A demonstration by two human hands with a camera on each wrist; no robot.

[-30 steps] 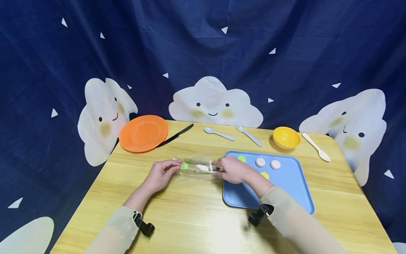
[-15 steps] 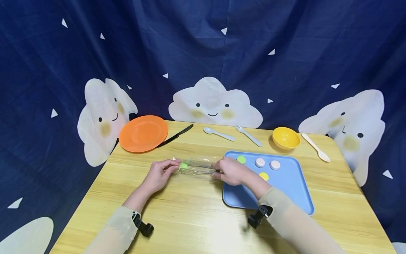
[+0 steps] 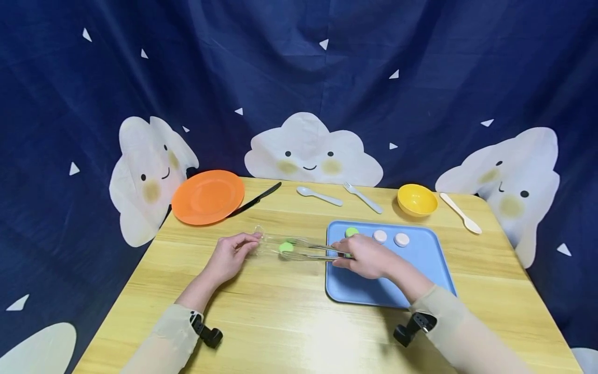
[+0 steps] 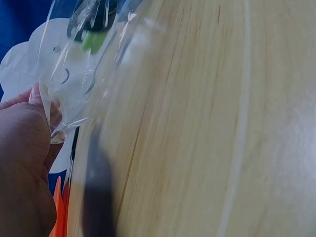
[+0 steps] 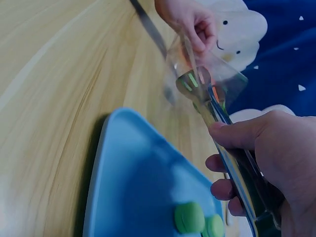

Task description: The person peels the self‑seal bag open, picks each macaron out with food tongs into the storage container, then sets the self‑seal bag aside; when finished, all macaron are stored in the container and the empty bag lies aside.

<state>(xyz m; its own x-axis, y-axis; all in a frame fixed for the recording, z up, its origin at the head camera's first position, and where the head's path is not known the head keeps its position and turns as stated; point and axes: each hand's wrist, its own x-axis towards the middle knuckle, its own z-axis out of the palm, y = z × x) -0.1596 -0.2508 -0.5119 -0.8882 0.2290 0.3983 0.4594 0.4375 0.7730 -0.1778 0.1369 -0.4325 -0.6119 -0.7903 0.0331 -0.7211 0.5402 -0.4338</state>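
My left hand [image 3: 249, 243] pinches the left end of a clear plastic bag [image 3: 273, 245] that lies on the wooden table. In the left wrist view its fingers [image 4: 34, 128] hold the bag [image 4: 79, 74] by its edge. My right hand [image 3: 348, 254] grips metal tongs [image 3: 317, 252], which reach left into the bag. A green disc [image 3: 286, 247] sits inside the bag at the tongs' tips [image 5: 192, 81]; I cannot tell whether they still clamp it. The right hand hovers over the left edge of a blue tray [image 3: 420, 280].
The tray holds a green disc [image 3: 351, 231] and two pale discs [image 3: 380, 236]. Along the back are an orange plate [image 3: 207, 196], black knife [image 3: 256, 199], spoon [image 3: 319, 196], fork [image 3: 363, 197], yellow bowl [image 3: 417, 199] and cream spoon [image 3: 461, 212]. Behind hangs a blue curtain.
My right hand and the tongs have drawn back to the right, over the tray. The green disc has shifted right inside the bag. The left hand keeps its pinch.
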